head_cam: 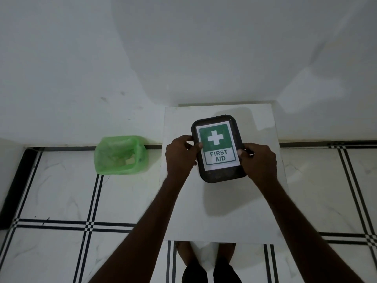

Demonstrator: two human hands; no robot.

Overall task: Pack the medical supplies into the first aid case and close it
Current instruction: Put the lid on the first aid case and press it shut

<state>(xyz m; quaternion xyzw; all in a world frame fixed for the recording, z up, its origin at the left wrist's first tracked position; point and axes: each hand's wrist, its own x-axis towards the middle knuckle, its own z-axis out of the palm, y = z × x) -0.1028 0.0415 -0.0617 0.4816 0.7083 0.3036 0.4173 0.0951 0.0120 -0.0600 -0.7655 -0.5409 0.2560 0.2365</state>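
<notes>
While the first aid case lay shut, label up, on the white counter, we clasped its 2 long edges, left hand and right hand, each grip closed on the rim. We judged it rigid, light, perhaps slick; the edges seemed the safest hold.
</notes>
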